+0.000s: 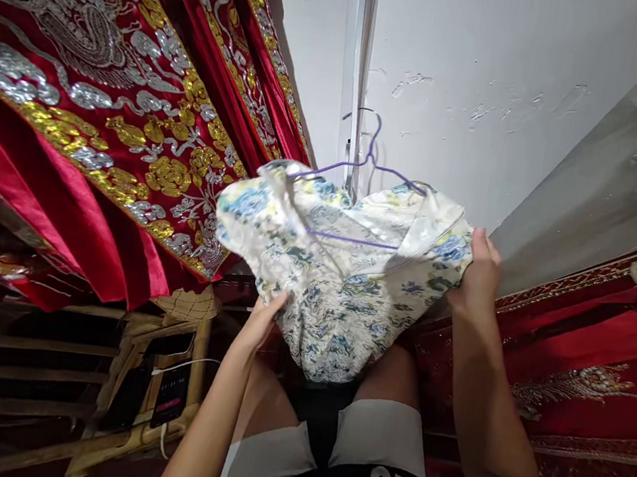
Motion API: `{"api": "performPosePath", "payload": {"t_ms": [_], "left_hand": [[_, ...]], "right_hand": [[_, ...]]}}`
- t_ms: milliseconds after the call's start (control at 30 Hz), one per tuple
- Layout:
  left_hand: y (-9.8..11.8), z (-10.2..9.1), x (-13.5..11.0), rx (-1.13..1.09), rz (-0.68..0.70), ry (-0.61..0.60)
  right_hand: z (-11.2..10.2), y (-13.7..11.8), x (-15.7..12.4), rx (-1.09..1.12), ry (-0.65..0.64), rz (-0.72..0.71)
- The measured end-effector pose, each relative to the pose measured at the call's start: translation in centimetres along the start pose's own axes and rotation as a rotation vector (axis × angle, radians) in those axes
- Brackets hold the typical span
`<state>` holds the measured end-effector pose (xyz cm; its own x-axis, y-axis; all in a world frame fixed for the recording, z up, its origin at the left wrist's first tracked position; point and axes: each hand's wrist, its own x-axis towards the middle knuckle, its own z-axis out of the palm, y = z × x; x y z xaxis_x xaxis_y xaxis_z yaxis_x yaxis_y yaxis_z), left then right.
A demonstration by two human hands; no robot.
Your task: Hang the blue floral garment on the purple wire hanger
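A white blouse point(345, 304) with blue and yellow flowers hangs on a thin purple hanger point(370, 160), spread out in front of me. The hanger's hook points up against the wall, and its lower bar shows through the open neckline. My left hand point(267, 317) is closed on the blouse's lower left side, thumb on top of the cloth. At the right shoulder, my right hand point(477, 273) grips the sleeve edge, with some of its fingers hidden behind the fabric. The bottom of the blouse bunches over my lap.
Red cloth point(136, 115) with gold and silver sequins hangs at the left. A bamboo seat point(199, 363) at lower left bears a phone point(170, 394) with a white cable. Ahead is a white wall point(460, 78); more red embroidered fabric point(598, 366) lies at the right.
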<state>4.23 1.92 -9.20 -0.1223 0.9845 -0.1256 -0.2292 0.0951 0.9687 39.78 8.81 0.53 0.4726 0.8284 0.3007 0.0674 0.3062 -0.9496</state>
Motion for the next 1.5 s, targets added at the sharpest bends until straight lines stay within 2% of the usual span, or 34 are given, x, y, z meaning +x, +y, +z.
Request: {"api": "performPosePath", "payload": {"t_ms": [67,133,200,300,333,367,400,433,467,500,533,567,633,700,767,800,833,900,967,1000,1100,1267,1333,1433,1500], "left_hand": [[-1.4,-0.1,-0.8,0.064,0.041,0.073],[-2.8,0.0,-1.9,0.078,0.039,0.088],[-4.1,0.1,-3.0,0.044,-0.013,0.08],[-5.4,0.4,-4.3,0.0,-0.088,0.084],[-5.6,0.5,-4.5,0.002,-0.096,0.093],[-5.7,0.5,-4.7,0.013,-0.097,0.099],[-5.7,0.5,-4.7,0.025,-0.096,0.101],[-5.7,0.5,-4.7,0.037,-0.094,0.097],[-5.6,0.4,-4.6,0.046,-0.093,0.089],[-5.5,0.3,-4.6,0.054,-0.09,0.076],[-5.4,0.2,-4.5,0.064,-0.083,0.069],[-5.4,0.0,-4.5,0.078,-0.073,0.07],[-5.4,0.0,-4.8,0.133,-0.044,0.113],[-5.7,0.4,-5.2,0.224,0.061,0.268],[-6.2,1.3,-5.8,0.37,0.268,0.495],[-6.5,1.9,-6.0,0.458,0.384,0.564],[-6.9,2.6,-6.2,0.545,0.484,0.565],[-7.6,4.2,-6.2,0.664,0.586,0.387],[-8.1,5.6,-5.8,0.67,0.589,0.199],[-8.3,6.2,-5.6,0.651,0.581,0.16],[-8.7,7.1,-4.8,0.613,0.558,0.146],[-9.9,7.2,-4.2,0.666,0.512,0.073],[-10.6,7.2,-4.2,0.704,0.512,0.007],[-10.6,7.1,-3.7,0.748,0.52,-0.109],[-8.9,7.0,-2.9,0.748,0.559,-0.141]], "right_hand": [[0.8,0.0,-1.7,0.078,0.074,0.07],[0.8,0.7,-3.5,0.117,0.104,0.105],[0.5,2.0,-5.5,0.077,0.148,0.047],[0.6,4.5,-9.8,-0.088,0.395,-0.091],[1.0,5.3,-11.5,-0.153,0.47,-0.099],[1.7,6.1,-13.4,-0.198,0.47,-0.065],[2.5,6.7,-15.1,-0.208,0.37,0.008],[3.4,7.2,-16.7,-0.19,0.157,0.094],[4.3,7.6,-18.0,-0.156,-0.129,0.18],[5.2,7.9,-18.9,-0.113,-0.335,0.238],[6.0,8.1,-19.5,-0.072,-0.5,0.273],[6.6,8.2,-19.8,-0.038,-0.594,0.289],[7.2,8.2,-19.6,0.003,-0.608,0.292],[7.3,8.0,-19.1,0.019,-0.569,0.317],[7.0,7.7,-18.8,0.03,-0.556,0.367],[6.8,7.5,-18.8,0.034,-0.57,0.389],[6.7,7.2,-18.9,0.038,-0.596,0.403],[6.5,6.7,-19.0,0.047,-0.662,0.407],[6.5,6.0,-18.9,0.047,-0.724,0.399],[6.5,5.7,-18.5,0.043,-0.743,0.4],[7.0,4.1,-15.9,0.045,-0.709,0.403],[9.7,-0.6,-8.0,0.118,-0.547,0.333],[11.0,-2.5,-5.5,0.163,-0.484,0.308],[12.0,-4.2,-4.3,0.204,-0.418,0.237],[11.7,-4.6,-4.9,0.198,-0.443,0.186]]}}
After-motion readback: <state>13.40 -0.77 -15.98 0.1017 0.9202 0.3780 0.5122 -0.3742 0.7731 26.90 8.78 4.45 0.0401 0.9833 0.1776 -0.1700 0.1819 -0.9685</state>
